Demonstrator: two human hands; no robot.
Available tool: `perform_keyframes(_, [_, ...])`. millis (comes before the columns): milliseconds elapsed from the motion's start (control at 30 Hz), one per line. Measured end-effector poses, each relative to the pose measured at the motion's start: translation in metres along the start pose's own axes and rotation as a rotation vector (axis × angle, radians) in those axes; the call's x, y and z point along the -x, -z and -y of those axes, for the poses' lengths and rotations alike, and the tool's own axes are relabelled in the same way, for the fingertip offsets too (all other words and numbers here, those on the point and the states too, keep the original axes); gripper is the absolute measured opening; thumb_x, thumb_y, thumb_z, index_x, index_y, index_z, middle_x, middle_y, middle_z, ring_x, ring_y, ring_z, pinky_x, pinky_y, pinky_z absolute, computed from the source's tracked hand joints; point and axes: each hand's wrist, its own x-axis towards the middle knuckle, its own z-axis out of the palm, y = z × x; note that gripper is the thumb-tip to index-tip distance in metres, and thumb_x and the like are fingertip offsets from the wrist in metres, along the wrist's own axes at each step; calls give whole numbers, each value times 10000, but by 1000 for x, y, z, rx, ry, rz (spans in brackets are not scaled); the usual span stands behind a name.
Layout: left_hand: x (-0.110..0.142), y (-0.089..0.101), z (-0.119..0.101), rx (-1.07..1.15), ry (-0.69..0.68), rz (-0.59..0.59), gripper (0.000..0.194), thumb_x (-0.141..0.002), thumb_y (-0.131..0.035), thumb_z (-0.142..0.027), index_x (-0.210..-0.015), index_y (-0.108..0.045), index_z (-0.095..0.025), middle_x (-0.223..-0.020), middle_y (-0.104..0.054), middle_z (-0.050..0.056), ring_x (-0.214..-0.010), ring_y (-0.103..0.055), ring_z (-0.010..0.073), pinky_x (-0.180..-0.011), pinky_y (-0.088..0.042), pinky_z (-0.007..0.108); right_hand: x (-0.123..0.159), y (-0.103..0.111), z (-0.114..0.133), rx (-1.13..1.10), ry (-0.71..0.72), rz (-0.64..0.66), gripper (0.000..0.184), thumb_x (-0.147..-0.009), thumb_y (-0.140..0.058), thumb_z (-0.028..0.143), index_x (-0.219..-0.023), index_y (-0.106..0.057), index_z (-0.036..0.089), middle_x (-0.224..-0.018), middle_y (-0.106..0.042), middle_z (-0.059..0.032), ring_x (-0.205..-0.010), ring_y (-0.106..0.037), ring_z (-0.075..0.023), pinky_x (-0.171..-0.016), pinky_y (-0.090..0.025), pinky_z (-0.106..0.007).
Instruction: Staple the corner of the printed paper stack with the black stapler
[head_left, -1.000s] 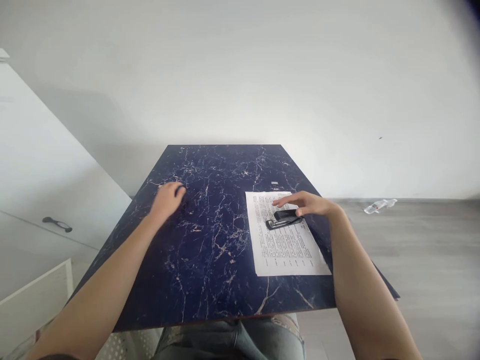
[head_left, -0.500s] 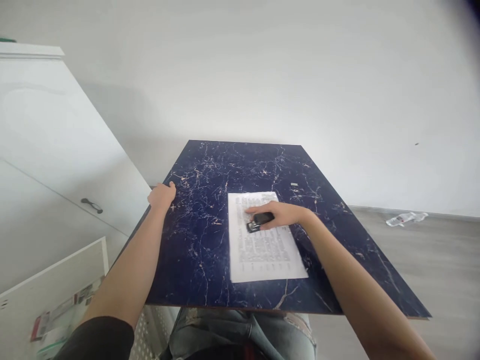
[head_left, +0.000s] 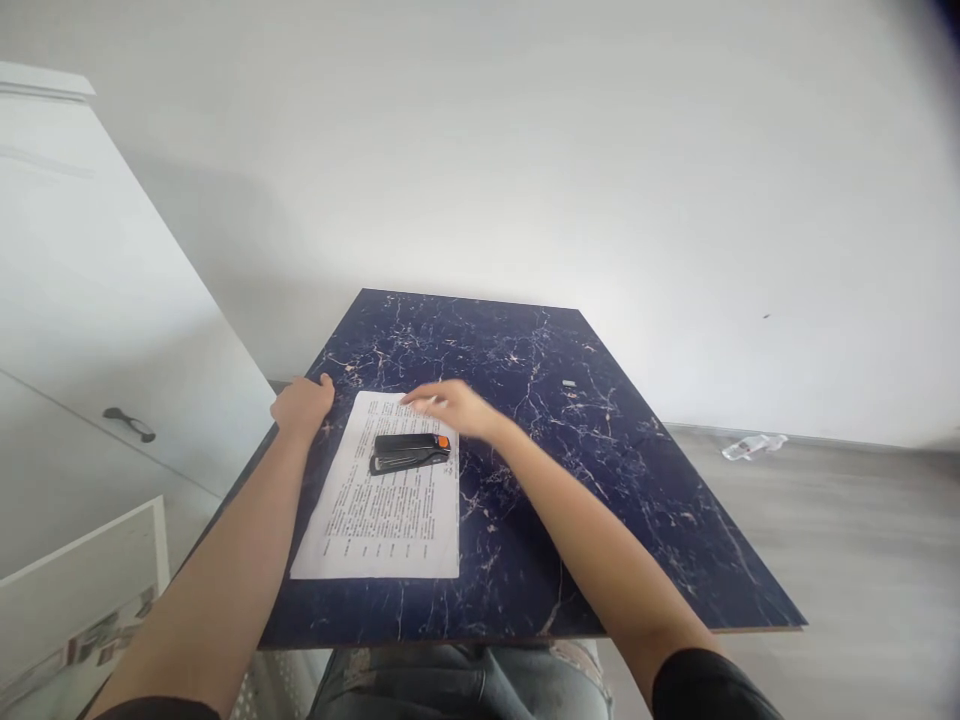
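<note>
A black stapler [head_left: 409,452] with an orange button at one end lies on printed sheets of paper [head_left: 386,525]. The sheets are on the left part of a dark blue marbled table [head_left: 525,560]. Just beyond the stapler, my right hand [head_left: 456,405] hovers at the paper's upper right corner, fingers stretched out, holding nothing. My left hand [head_left: 302,403] grips the table's left edge, its thumb on top and the other fingers mostly hidden. A small light-coloured piece [head_left: 568,383] lies on the table farther right, too small to name.
A white cabinet [head_left: 82,280] with a dark handle [head_left: 129,424] stands at the left. Below it, an open white drawer [head_left: 161,545] holds assorted items. A clear plastic item [head_left: 754,446] lies on the grey floor at the right. A white wall [head_left: 480,150] rises behind the table.
The paper and stapler have moved left across the table. My right hand has let go of the stapler and shifted left. My left hand stays at the table edge.
</note>
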Motion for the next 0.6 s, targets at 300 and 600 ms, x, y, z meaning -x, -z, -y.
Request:
perform_keyframes(300, [-2,-3,2,26,9,-10,703,-998,-429,-542,-1326,-623,49,-1250,-695,359,-1196,-679,480,-980,-519,552,78,120,-157,312,-643,-479,364,-698,-701,132,-1039,-822,172,-1141,-764,-192,-1210,-669,-408,-1113,-462,-576])
perform_keyframes(600, [-4,-9,6,38,-12,-34,672,-1008,-427,-542,-1324,-625,16,-1258,-702,337,-1198,-682,460,-985,-515,534,42,66,-154,301,-514,-478,159,-811,-659,213,-896,-791,236,-908,-808,-96,-949,-757,-288,-952,-554,-437])
